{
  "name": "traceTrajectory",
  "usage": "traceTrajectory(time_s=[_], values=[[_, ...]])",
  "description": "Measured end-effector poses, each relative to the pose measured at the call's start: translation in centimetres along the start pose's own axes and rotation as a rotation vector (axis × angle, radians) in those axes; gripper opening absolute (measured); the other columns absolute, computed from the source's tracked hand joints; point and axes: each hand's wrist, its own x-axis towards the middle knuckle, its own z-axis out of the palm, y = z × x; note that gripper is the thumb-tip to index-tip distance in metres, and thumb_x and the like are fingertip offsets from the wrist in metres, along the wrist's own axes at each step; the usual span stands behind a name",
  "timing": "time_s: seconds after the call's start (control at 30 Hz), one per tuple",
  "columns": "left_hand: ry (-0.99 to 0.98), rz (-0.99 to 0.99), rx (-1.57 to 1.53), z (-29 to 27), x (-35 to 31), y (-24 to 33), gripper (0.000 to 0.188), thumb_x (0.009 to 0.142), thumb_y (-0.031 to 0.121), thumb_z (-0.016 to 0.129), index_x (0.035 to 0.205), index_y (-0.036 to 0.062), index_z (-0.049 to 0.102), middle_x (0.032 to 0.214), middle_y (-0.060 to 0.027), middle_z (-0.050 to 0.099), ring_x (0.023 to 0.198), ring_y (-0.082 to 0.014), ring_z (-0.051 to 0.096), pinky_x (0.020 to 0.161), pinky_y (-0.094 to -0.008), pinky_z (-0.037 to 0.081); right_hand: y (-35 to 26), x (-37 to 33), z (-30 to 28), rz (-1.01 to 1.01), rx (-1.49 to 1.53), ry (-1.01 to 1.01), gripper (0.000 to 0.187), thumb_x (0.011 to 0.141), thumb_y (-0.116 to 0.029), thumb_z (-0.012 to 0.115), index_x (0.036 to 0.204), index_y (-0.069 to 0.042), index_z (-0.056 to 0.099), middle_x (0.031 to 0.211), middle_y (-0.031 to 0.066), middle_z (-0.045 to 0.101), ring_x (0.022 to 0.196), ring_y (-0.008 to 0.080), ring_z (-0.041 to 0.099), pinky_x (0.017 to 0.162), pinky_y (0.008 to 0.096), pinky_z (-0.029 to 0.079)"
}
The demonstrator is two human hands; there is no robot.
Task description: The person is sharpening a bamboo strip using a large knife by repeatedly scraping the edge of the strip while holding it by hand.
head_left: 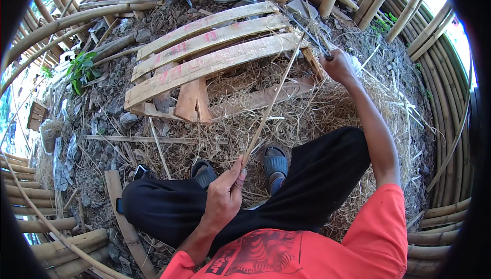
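Straw-strewn ground (307,120) before the wooden pallet (204,59): your left hand (225,197) pinches the bamboo strip (271,105); right hand (338,65) grips a knife (307,31). Keep the strip taut.

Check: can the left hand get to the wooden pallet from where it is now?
Probably not without letting go. The left hand is pinched on the near end of a thin bamboo strip, close to the body, and the wooden pallet lies beyond the feet and straw.
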Motion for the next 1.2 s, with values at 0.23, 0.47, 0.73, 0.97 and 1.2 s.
traceTrajectory(time_s=[0.23, 0.47, 0.73, 0.97, 1.2], values=[[0.078, 0.034, -0.018, 0.1, 0.9, 0.4, 0.038, 0.099, 0.004, 0.058, 0.135, -0.0056, 0.056, 0.102, -0.0188, 0.071, 0.082, -0.0151, 0.063, 0.076, -0.0270, 0.051, -2.7, -2.6, 0.4, -0.444, 0.049, -0.156, 0.022, 0.085, -0.022, 0.065, 0.079, -0.004, 0.074, 0.062, 0.0109, 0.068, 0.052, 0.0242, 0.065, 0.061, 0.0414, 0.055], [0.031, -0.068, -0.106, -0.1, 1.1, 1.1, 0.039, 0.101, 0.008, 0.058, 0.138, -0.0013, 0.054, 0.105, -0.0219, 0.071, 0.087, -0.0194, 0.069, 0.078, -0.0313, 0.053, 5.8, 2.0, 1.3, 0.419, 0.488, -0.073, 0.030, 0.089, -0.029, 0.069, 0.075, -0.005, 0.057, 0.059, -0.0012, 0.052, 0.045, 0.0101, 0.047, 0.042, 0.0286, 0.037], [0.061, -0.147, -0.163, 0.8, 1.4, -1.3, 0.038, 0.102, 0.012, 0.058, 0.137, -0.0010, 0.055, 0.106, -0.0195, 0.072, 0.088, -0.0132, 0.065, 0.079, -0.0275, 0.052, -1.6, -2.8, -1.7, 0.138, 0.979, -0.419, 0.022, 0.089, -0.023, 0.073, 0.082, -0.007, 0.060, 0.058, -0.0054, 0.048, 0.045, 0.0041, 0.043, 0.042, 0.0237, 0.036], [0.092, -0.178, -0.248, 0.4, 1.4, -0.8, 0.039, 0.102, 0.012, 0.059, 0.138, -0.0006, 0.055, 0.096, -0.0104, 0.069, 0.077, -0.0075, 0.054, 0.072, -0.0239, 0.049, -0.9, -3.4, -0.6, 0.287, 1.124, -1.119, 0.021, 0.092, -0.021, 0.066, 0.092, -0.001, 0.061, 0.057, 0.0006, 0.049, 0.040, 0.0080, 0.045, 0.036, 0.0242, 0.036], [0.244, -0.369, -0.402, -2.3, 1.3, -1.3, 0.038, 0.103, 0.012, 0.058, 0.138, -0.0019, 0.056, 0.113, -0.0054, 0.068, 0.092, -0.0060, 0.055, 0.081, -0.0228, 0.048, 5.3, -2.7, 1.1, 0.450, 0.840, -1.158, 0.020, 0.093, -0.018, 0.065, 0.091, 0.001, 0.062, 0.052, 0.0017, 0.048, 0.039, 0.0104, 0.046, 0.035, 0.0262, 0.036]])
